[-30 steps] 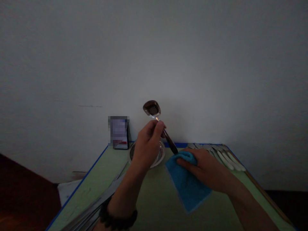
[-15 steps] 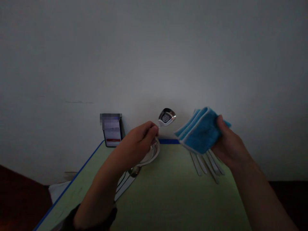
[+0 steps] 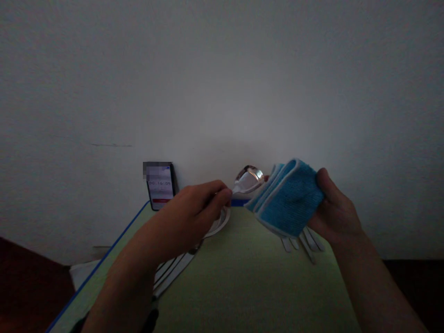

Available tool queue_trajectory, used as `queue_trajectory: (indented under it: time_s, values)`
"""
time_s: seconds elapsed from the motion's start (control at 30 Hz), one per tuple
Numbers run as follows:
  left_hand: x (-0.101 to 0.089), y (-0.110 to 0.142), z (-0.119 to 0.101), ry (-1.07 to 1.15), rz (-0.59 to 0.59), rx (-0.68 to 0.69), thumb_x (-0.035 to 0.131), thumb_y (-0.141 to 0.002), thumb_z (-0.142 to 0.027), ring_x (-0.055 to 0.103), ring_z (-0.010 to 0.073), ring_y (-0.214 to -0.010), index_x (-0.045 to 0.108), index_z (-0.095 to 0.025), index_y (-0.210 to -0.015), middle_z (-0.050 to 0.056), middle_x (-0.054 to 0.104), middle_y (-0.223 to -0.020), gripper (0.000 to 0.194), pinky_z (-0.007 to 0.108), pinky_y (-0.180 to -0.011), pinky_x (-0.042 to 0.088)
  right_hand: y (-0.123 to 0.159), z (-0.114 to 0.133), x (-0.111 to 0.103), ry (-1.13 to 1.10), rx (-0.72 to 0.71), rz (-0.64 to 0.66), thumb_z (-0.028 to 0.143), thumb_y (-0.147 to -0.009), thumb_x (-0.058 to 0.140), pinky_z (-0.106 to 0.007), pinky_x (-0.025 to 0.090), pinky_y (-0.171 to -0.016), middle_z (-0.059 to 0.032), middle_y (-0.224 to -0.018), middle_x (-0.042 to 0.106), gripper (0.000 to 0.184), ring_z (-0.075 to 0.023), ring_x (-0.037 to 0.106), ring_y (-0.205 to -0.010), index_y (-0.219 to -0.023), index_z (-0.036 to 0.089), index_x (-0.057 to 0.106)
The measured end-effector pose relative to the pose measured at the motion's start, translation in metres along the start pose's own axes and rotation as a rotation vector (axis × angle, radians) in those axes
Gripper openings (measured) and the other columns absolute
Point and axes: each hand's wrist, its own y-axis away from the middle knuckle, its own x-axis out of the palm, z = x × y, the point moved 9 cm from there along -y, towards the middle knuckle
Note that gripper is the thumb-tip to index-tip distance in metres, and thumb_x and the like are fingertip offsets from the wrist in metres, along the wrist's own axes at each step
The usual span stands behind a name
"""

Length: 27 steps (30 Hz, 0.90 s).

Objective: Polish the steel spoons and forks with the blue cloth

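Observation:
My left hand (image 3: 204, 206) pinches a shiny metal spoon (image 3: 249, 179) by its handle, with the bowl pointing up and to the right. In my right hand (image 3: 335, 210) is a folded blue cloth (image 3: 291, 199) with white edging, gripped between thumb and fingers. The spoon's bowl is close to the cloth's left edge; I cannot tell whether they touch. Beneath my left hand stands a metal bowl (image 3: 222, 224), mostly hidden by the hand. Part of the spoon's handle is hidden in my fingers.
Several metal cutlery handles (image 3: 307, 245) lie on the green table (image 3: 249, 277) under the cloth. More cutlery (image 3: 175, 273) lies at the left, partly behind my left forearm. A phone (image 3: 160, 187) leans against the pale wall (image 3: 222, 92) behind the table's blue edge.
The spoon has moved right and slightly down, nearer the cloth, and its bowl has turned. The cloth has shifted a little down, covering more of the cutlery handles.

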Motion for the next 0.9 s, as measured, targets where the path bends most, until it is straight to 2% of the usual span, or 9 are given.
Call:
queue_trajectory:
  time_s: [0.1, 0.2, 0.3, 0.43, 0.53, 0.67, 0.77, 0.9]
  values:
    - [-0.005, 0.003, 0.002, -0.025, -0.036, -0.008, 0.036, -0.088, -0.037, 0.050, 0.0107, -0.053, 0.055, -0.020, -0.076, -0.002, 0.056, -0.060, 0.028, 0.020, -0.049, 0.034, 0.000, -0.014, -0.003, 0.003, 0.084, 0.022, 0.063, -0.077, 0.039, -0.035, 0.051, -0.072, -0.0044, -0.079, 0.069, 0.048, -0.0208, 0.065, -0.079, -0.084, 0.022, 0.062]
    - [0.004, 0.004, -0.001, -0.044, 0.069, -0.002, 0.035, -0.088, -0.036, 0.050, 0.0109, -0.053, 0.055, -0.020, -0.074, -0.002, 0.056, -0.061, 0.029, 0.020, -0.049, 0.033, 0.003, -0.030, -0.003, 0.128, 0.165, 0.073, 0.062, -0.077, 0.042, -0.029, 0.051, -0.063, -0.0005, -0.061, 0.063, 0.048, -0.0154, 0.062, -0.059, -0.070, 0.019, 0.060]
    - [0.008, 0.005, -0.003, -0.085, 0.116, -0.011, 0.036, -0.088, -0.036, 0.050, 0.0114, -0.053, 0.057, -0.020, -0.075, -0.002, 0.057, -0.062, 0.030, 0.021, -0.049, 0.033, 0.007, -0.037, 0.000, 0.234, 0.208, 0.121, 0.060, -0.077, 0.045, -0.023, 0.047, -0.052, 0.0022, -0.054, 0.058, 0.048, -0.0103, 0.054, -0.048, -0.061, 0.016, 0.056]
    - [0.008, 0.010, 0.003, -0.118, 0.146, -0.032, 0.037, -0.087, -0.039, 0.053, 0.0116, -0.053, 0.061, -0.022, -0.080, -0.001, 0.061, -0.065, 0.030, 0.021, -0.050, 0.034, 0.015, -0.033, 0.008, 0.490, 0.205, 0.231, 0.063, -0.075, 0.044, -0.023, 0.046, -0.049, 0.0015, -0.056, 0.057, 0.050, -0.0100, 0.051, -0.049, -0.060, 0.016, 0.055]
    - [0.017, 0.016, 0.001, -0.155, 0.207, 0.025, 0.040, -0.087, -0.039, 0.056, 0.0121, -0.058, 0.063, -0.024, -0.082, -0.001, 0.063, -0.069, 0.028, 0.022, -0.054, 0.034, 0.019, -0.029, 0.014, 0.730, 0.181, 0.315, 0.060, -0.078, 0.042, -0.022, 0.044, -0.047, 0.0011, -0.059, 0.056, 0.048, -0.0103, 0.051, -0.051, -0.066, 0.017, 0.057]
    - [0.032, 0.021, -0.002, -0.187, 0.272, 0.070, 0.042, -0.086, -0.039, 0.053, 0.0120, -0.055, 0.064, -0.024, -0.072, -0.001, 0.062, -0.066, 0.030, 0.024, -0.050, 0.030, 0.024, -0.035, 0.024, 0.964, 0.221, 0.406, 0.056, -0.078, 0.046, -0.018, 0.030, -0.034, 0.0037, -0.049, 0.046, 0.044, -0.0067, 0.041, -0.041, -0.057, 0.017, 0.052]
    - [0.037, 0.021, 0.001, -0.204, 0.286, 0.065, 0.043, -0.085, -0.039, 0.052, 0.0117, -0.052, 0.065, -0.023, -0.071, -0.001, 0.061, -0.064, 0.030, 0.024, -0.048, 0.028, 0.024, -0.037, 0.031, 1.053, 0.220, 0.423, 0.055, -0.078, 0.048, -0.017, 0.023, -0.031, 0.0051, -0.044, 0.039, 0.046, -0.0053, 0.035, -0.038, -0.051, 0.018, 0.044]
    - [0.037, 0.021, 0.006, -0.217, 0.299, 0.037, 0.044, -0.084, -0.040, 0.051, 0.0118, -0.050, 0.065, -0.023, -0.069, 0.000, 0.061, -0.062, 0.032, 0.024, -0.046, 0.027, 0.023, -0.034, 0.029, 1.079, 0.202, 0.380, 0.057, -0.080, 0.041, -0.018, 0.024, -0.033, 0.0047, -0.046, 0.039, 0.047, -0.0059, 0.036, -0.039, -0.055, 0.018, 0.044]
